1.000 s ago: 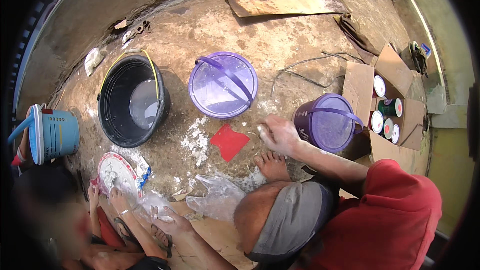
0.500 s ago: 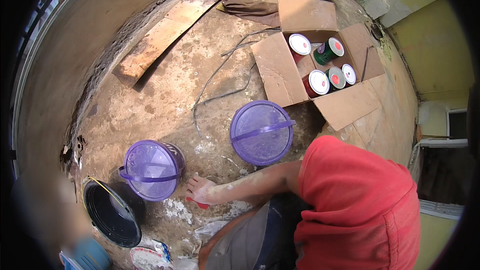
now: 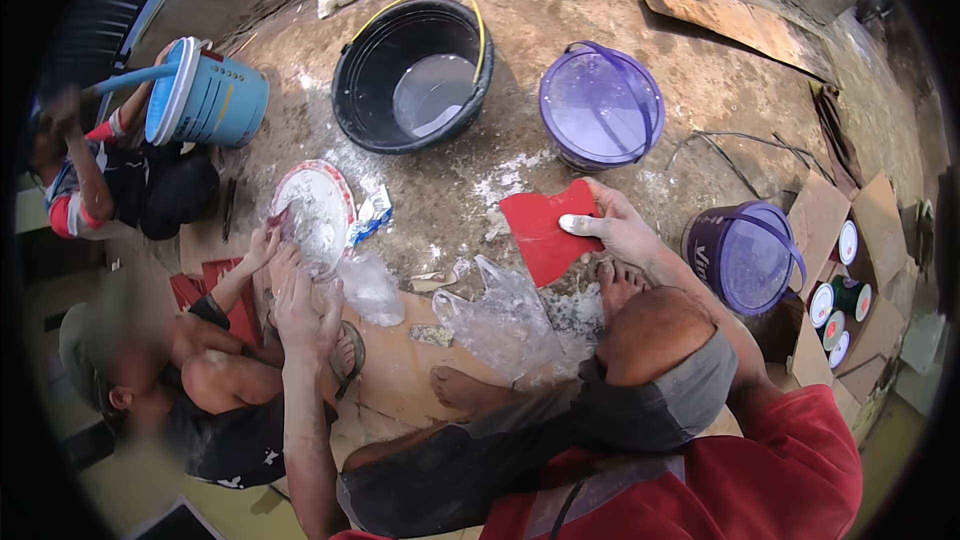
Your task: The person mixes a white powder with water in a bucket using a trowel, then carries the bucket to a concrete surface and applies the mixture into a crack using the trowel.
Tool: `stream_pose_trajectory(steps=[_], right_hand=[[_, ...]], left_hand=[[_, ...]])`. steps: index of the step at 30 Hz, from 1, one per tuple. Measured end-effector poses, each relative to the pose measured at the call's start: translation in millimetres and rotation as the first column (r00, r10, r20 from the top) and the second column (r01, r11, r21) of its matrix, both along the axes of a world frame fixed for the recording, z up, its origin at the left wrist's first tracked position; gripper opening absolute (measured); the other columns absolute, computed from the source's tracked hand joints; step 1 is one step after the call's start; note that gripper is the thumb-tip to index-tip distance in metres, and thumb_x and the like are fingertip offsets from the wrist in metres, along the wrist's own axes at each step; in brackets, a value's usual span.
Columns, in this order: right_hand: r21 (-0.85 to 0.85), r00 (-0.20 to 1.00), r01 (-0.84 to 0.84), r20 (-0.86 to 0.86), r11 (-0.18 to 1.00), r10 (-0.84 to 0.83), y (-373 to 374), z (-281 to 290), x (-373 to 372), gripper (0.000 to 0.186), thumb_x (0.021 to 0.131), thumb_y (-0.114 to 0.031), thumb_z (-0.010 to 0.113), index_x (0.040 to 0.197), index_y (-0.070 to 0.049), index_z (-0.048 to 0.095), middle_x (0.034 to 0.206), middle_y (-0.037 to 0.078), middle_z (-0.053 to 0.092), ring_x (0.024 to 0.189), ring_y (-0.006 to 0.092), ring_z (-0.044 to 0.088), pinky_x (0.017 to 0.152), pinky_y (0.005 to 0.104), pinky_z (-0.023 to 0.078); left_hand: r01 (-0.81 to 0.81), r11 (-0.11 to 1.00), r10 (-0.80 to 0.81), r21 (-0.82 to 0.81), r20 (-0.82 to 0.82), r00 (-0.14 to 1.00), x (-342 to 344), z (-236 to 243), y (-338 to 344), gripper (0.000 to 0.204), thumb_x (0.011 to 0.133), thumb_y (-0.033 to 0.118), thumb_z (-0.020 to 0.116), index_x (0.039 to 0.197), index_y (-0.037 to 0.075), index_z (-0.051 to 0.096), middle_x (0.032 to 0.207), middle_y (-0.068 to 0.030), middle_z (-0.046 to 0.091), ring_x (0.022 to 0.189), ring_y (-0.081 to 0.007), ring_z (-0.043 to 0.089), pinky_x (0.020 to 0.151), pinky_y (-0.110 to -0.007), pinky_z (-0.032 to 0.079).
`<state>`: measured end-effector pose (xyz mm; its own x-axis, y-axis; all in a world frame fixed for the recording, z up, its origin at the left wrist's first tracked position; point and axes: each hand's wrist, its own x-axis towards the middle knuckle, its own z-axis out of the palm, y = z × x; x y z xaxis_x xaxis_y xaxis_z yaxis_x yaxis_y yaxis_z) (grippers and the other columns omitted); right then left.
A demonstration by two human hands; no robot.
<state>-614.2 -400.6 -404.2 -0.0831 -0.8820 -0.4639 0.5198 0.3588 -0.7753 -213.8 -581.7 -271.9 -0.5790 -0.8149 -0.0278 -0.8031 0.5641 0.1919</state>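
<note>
My right hand grips a flat red plastic putty spreader, its thumb, whitened with powder, pressed on the face. It is held above my bare foot, over a crumpled clear plastic bag. My left hand is raised with its fingers stretched out and apart, and nothing shows in it. Just beyond it, the hand of a squatting co-worker holds a small dark red piece over a round white lid with a red rim, which carries white powder.
A black bucket with pale liquid stands ahead. Purple lidded buckets are at centre right; an open carton of paint cans lies farther right. At far left another person tilts a blue bucket. A wooden board lies by the wall.
My view has swung left, bringing two co-workers and my left hand into sight. My right hand, earlier low beside a purple bucket, now holds the red spreader up in plain view.
</note>
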Motion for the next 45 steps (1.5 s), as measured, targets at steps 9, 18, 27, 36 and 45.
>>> stream_pose_trajectory(steps=[9, 18, 27, 36, 45], right_hand=[[-0.030, 0.905, -0.253, -0.361, 0.967, 0.226, -108.9, 112.5, 85.2, 0.035, 0.096, -0.020, 0.077, 0.126, -0.008, 0.064, 0.103, 0.003, 0.074, 0.080, 0.0112, 0.073, 0.059, 0.0242, 0.057], [0.216, 0.426, -0.483, -0.789, 0.848, 0.443, -275.7, 143.6, 227.4, 0.030, 0.099, -0.020, 0.070, 0.121, -0.001, 0.068, 0.104, 0.011, 0.075, 0.084, 0.0210, 0.074, 0.063, 0.0331, 0.061], [0.201, 0.431, -0.369, -0.828, 0.907, 0.359, -340.9, 7.9, 317.1, 0.028, 0.094, -0.015, 0.071, 0.111, 0.007, 0.070, 0.092, 0.015, 0.076, 0.072, 0.0212, 0.075, 0.054, 0.0330, 0.062], [0.198, 0.454, -0.247, -0.841, 0.949, 0.294, -374.7, -105.7, 344.7, 0.028, 0.078, -0.006, 0.056, 0.087, 0.015, 0.072, 0.074, 0.029, 0.072, 0.065, 0.0351, 0.076, 0.061, 0.0436, 0.063], [0.234, 0.419, -0.280, -0.843, 0.931, 0.337, -448.9, -103.5, 359.3, 0.022, 0.084, -0.013, 0.073, 0.091, 0.008, 0.074, 0.074, 0.017, 0.073, 0.059, 0.0239, 0.072, 0.050, 0.0391, 0.055]], left_hand=[[-0.121, 0.973, 0.194, 0.194, -0.421, 0.886, 103.3, -68.8, 68.0, 0.034, 0.090, 0.022, 0.076, 0.116, 0.002, 0.067, 0.114, -0.0201, 0.070, 0.107, -0.0406, 0.067, 0.095, -0.047, 0.053], [-0.480, 0.875, 0.454, 0.067, -0.459, 0.764, 116.2, -198.6, 53.8, 0.051, 0.087, 0.030, 0.078, 0.128, 0.003, 0.063, 0.133, -0.0168, 0.063, 0.138, -0.0352, 0.048, 0.115, -0.056, 0.036], [-0.204, 0.957, 0.270, 0.207, -0.375, 0.887, 142.7, -220.2, 74.5, 0.032, 0.081, 0.014, 0.069, 0.112, 0.006, 0.072, 0.114, -0.0080, 0.072, 0.121, -0.0265, 0.062, 0.114, -0.051, 0.036], [-0.274, 0.874, 0.453, 0.401, -0.467, 0.760, 197.7, -157.8, 135.9, 0.034, 0.081, 0.010, 0.068, 0.113, 0.000, 0.071, 0.115, -0.0155, 0.072, 0.113, -0.0392, 0.063, 0.098, -0.050, 0.049], [-0.473, 0.263, 0.957, 0.841, -0.289, 0.020, 195.0, -227.6, 20.5, 0.051, 0.095, 0.021, 0.071, 0.137, -0.006, 0.058, 0.127, -0.0236, 0.067, 0.118, -0.0309, 0.064, 0.102, -0.039, 0.049]])
